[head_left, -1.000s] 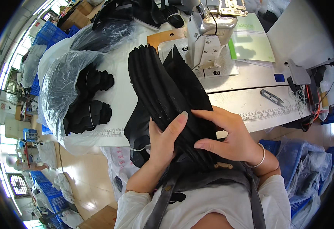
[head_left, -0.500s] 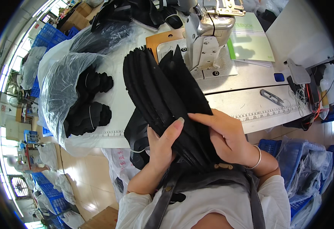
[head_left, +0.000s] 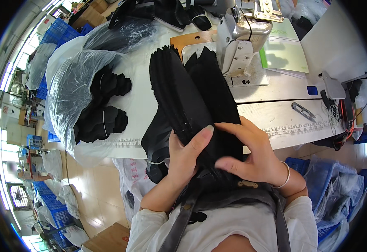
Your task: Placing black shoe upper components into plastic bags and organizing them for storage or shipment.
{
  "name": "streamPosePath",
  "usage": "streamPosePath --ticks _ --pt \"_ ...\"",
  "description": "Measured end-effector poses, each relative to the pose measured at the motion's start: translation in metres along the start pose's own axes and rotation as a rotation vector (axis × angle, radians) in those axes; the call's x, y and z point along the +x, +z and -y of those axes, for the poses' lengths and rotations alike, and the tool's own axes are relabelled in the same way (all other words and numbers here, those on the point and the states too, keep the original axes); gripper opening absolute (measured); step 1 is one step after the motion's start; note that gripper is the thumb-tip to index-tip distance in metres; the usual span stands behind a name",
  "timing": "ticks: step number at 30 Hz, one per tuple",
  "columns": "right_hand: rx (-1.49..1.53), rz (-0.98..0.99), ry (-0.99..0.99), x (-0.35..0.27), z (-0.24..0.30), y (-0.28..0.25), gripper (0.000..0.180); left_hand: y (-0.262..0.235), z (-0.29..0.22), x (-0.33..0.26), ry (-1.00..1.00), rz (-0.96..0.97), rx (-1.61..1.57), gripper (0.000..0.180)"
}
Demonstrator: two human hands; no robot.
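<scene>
A thick stack of black fabric pieces slants up from my lap over the table's front edge, its layered edges fanned along the left side. My left hand grips it near the lower end, thumb on top. A second, flatter group of black pieces lies against its right side. My right hand is at the right edge of these pieces, with index finger and thumb on top; its other fingers are mostly hidden. Beside my left wrist, a tied black bundle hangs at the table edge.
A sewing machine stands just beyond the stack. Clear plastic bags hold tied black bundles on the left. Thread snips and a green-white notebook lie rightward. A blue crate stands below right.
My right thumb has come out from beneath the pieces and now lies on top, the hand spread wider. The stack stands slightly more upright. The whole view has shifted a little.
</scene>
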State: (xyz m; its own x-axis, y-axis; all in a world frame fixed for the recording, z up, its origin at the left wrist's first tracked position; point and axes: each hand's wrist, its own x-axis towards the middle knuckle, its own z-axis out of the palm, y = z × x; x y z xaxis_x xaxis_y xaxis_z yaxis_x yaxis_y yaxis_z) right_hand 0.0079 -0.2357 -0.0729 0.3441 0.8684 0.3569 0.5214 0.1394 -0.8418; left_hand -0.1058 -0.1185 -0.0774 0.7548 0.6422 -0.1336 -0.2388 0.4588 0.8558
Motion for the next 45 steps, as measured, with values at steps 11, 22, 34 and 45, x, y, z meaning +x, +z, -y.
streamPosePath --ticks 11,22,34,45 --pt "-0.001 0.009 -0.106 0.001 -0.006 0.002 0.055 -0.008 -0.001 0.001 -0.043 0.097 -0.052 0.054" --pt "0.0 0.083 -0.096 0.001 -0.005 0.001 0.046 -0.014 0.002 0.003 -0.014 0.126 -0.028 0.053" --pt "0.111 -0.052 0.093 -0.001 -0.006 0.004 0.028 -0.006 -0.002 -0.003 0.031 0.064 -0.091 0.047" --pt "-0.108 -0.122 -0.222 -0.001 0.009 0.018 0.034 -0.04 0.006 -0.012 0.035 0.122 0.059 0.083"
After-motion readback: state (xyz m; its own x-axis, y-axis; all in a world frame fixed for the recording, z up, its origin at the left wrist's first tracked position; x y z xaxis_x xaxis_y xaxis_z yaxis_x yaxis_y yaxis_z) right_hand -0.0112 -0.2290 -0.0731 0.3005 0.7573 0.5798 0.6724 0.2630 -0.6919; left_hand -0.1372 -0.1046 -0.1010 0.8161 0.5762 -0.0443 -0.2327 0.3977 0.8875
